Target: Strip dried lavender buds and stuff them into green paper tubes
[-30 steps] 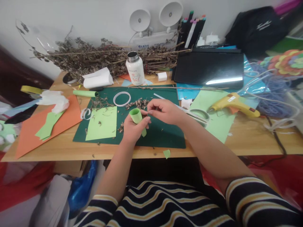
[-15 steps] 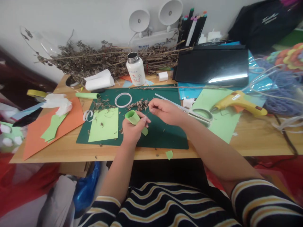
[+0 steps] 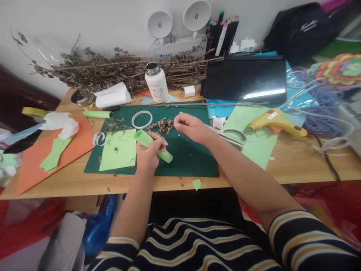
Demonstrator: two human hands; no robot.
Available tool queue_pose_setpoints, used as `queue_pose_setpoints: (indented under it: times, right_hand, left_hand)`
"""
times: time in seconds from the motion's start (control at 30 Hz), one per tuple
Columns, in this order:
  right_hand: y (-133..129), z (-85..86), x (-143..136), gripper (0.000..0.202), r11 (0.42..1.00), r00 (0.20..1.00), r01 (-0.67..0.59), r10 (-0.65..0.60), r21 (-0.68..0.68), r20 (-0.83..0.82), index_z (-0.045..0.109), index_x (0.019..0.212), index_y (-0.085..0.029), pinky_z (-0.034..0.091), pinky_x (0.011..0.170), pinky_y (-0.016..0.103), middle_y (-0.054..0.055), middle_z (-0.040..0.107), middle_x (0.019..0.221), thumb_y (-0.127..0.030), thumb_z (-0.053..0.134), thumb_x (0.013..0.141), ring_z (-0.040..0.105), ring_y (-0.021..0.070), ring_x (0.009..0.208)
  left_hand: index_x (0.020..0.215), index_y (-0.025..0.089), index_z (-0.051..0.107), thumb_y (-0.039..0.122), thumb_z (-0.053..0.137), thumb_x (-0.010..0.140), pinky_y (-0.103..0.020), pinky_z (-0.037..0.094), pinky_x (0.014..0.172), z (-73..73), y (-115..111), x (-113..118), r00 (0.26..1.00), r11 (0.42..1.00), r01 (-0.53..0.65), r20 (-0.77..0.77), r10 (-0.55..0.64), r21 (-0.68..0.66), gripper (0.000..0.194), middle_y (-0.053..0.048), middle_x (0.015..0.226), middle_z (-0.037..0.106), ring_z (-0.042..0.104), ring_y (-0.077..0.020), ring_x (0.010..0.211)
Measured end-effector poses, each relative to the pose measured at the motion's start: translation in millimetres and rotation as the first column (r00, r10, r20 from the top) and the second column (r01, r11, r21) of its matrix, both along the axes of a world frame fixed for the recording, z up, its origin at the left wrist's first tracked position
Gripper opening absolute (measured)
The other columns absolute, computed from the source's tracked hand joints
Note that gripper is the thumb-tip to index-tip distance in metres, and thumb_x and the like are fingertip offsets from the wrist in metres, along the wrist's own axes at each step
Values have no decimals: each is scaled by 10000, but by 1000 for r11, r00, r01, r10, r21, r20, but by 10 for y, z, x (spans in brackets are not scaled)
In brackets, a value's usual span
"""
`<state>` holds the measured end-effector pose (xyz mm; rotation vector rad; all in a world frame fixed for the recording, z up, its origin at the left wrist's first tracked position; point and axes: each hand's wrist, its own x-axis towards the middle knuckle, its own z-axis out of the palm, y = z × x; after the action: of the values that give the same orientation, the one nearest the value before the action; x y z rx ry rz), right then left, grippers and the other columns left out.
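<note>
My left hand (image 3: 149, 152) is wrapped round a rolled green paper tube (image 3: 166, 156), tilted with its open end to the upper left. Just right of a small pile of dried leaves (image 3: 163, 125), my right hand (image 3: 190, 127) is held with fingertips pinched; whatever is between them is too small to make out. Under both hands lies the dark green cutting mat (image 3: 191, 162). A flat light green sheet (image 3: 118, 150) with dried bits rests on its left part, near a white tape ring (image 3: 141, 119).
Scissors (image 3: 232, 138) and a yellow glue gun (image 3: 278, 121) lie to the right. An open white bottle (image 3: 157, 84) stands behind the mat, before dried branches (image 3: 113, 69). Orange paper (image 3: 31, 154) lies at the left, a black tablet (image 3: 245, 79) at the back right.
The green tube in my left hand has turned, so more of its side and lower end shows. My right hand stays pinched beside the leaf pile. The whole view has shifted slightly.
</note>
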<state>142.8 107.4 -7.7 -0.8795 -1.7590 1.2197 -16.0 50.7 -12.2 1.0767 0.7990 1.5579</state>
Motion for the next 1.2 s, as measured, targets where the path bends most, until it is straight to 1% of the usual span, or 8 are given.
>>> queue_pose_setpoints:
  times: [0.27, 0.37, 0.43, 0.5, 0.63, 0.73, 0.97, 1.2]
  right_hand:
    - [21, 19, 34, 79, 999, 999, 34, -34, -5, -15, 443, 725, -180, 323, 567, 223, -43, 422, 605, -236, 449, 780, 363, 75, 556]
    - [39, 21, 72, 109, 990, 969, 48, -78, 129, 235, 465, 706, -172, 311, 583, 233, -23, 465, 633, -246, 443, 783, 390, 88, 589]
    - [52, 8, 97, 141, 971, 873, 32, -143, 238, 466, 486, 674, -168, 283, 580, 242, -6, 484, 649, -256, 462, 782, 394, 100, 611]
    - [46, 5, 112, 211, 951, 805, -3, -181, 308, 565, 505, 650, -164, 272, 579, 250, 13, 499, 667, -318, 480, 792, 404, 112, 634]
    - [-54, 96, 95, 318, 954, 966, -91, 15, 285, 258, 564, 799, -159, 341, 576, 234, 24, 549, 761, -460, 464, 810, 448, 99, 639]
    - [-160, 185, 56, 291, 942, 992, -119, 96, 314, 88, 561, 904, -161, 373, 564, 218, 25, 569, 833, -422, 542, 777, 453, 81, 631]
    - [-250, 94, -71, 291, 773, 978, 38, -159, 634, 135, 540, 911, -170, 418, 655, 272, 54, 584, 853, -372, 636, 724, 503, 143, 766]
    - [-255, 50, -71, 159, 565, 898, 56, -389, 823, 206, 587, 859, -191, 380, 714, 322, 67, 618, 864, -294, 467, 849, 519, 170, 804]
  left_hand:
    - [662, 161, 547, 227, 681, 625, -192, 407, 429, -4, 8, 26, 999, 999, -36, -40, 37, 16, 154, 31, 539, 618, 514, -62, 400]
    - [670, 161, 546, 233, 683, 627, -194, 414, 432, -7, 2, 34, 999, 1000, -15, -36, 15, 2, 161, 36, 545, 619, 514, -60, 398]
    - [676, 159, 548, 238, 684, 633, -196, 424, 437, -8, -8, 37, 998, 1000, 16, -61, -17, -16, 164, 32, 562, 629, 519, -60, 406]
    - [685, 157, 552, 243, 683, 644, -194, 433, 443, -11, -20, 37, 995, 999, 37, -95, -39, -23, 162, 25, 581, 639, 527, -60, 420]
    - [725, 159, 566, 297, 707, 636, -195, 447, 438, -31, -28, 27, 993, 999, 35, -116, -35, -5, 217, 13, 620, 658, 537, -62, 426]
    - [769, 162, 575, 377, 744, 577, -205, 457, 429, -56, -15, 21, 995, 999, 44, -94, -45, -13, 334, 5, 649, 666, 544, -70, 419]
    - [865, 161, 599, 536, 737, 503, -209, 443, 391, -50, -8, 52, 991, 992, 93, -88, -100, -85, 540, -44, 762, 690, 552, -82, 412]
    - [966, 178, 623, 566, 673, 590, -197, 383, 345, -27, -37, 42, 975, 983, 178, -130, -181, -36, 543, -65, 856, 678, 523, -59, 382]
